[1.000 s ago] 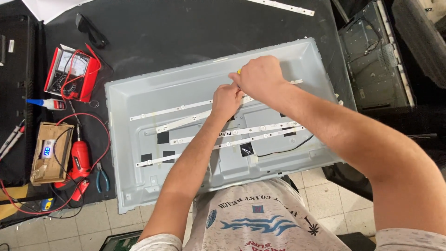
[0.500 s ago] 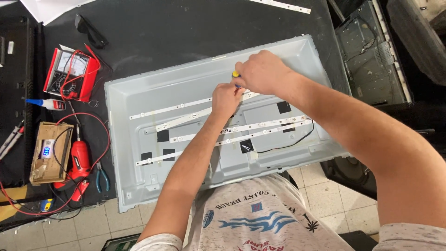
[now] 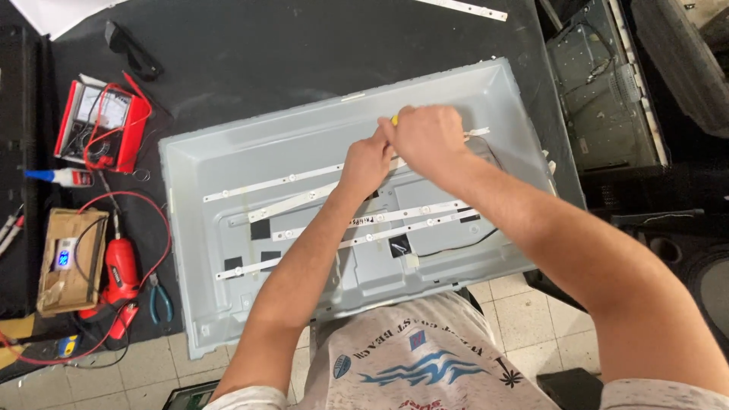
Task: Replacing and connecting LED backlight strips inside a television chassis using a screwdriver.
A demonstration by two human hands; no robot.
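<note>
A large grey metal back panel (image 3: 228,152) of a flat screen lies on a black table, with several thin white light strips (image 3: 258,183) running across it. My left hand (image 3: 365,161) presses down on the upper strips near the panel's middle, fingers curled on a strip. Just to its right, my right hand (image 3: 427,135) is closed around a small tool whose yellow tip (image 3: 394,119) shows at the knuckles, over the same strip. A black cable (image 3: 456,247) runs along the lower right of the panel.
On the table's left are a red multimeter (image 3: 102,125) with red leads, a white glue tube (image 3: 64,177), a cardboard box with a blue display (image 3: 68,258), a red hand tool (image 3: 118,273) and blue-handled pliers (image 3: 159,300). Another opened screen chassis (image 3: 600,99) stands at the right.
Both hands stay together over the upper strips; my right hand has shifted slightly toward the left hand, and the view has moved a little.
</note>
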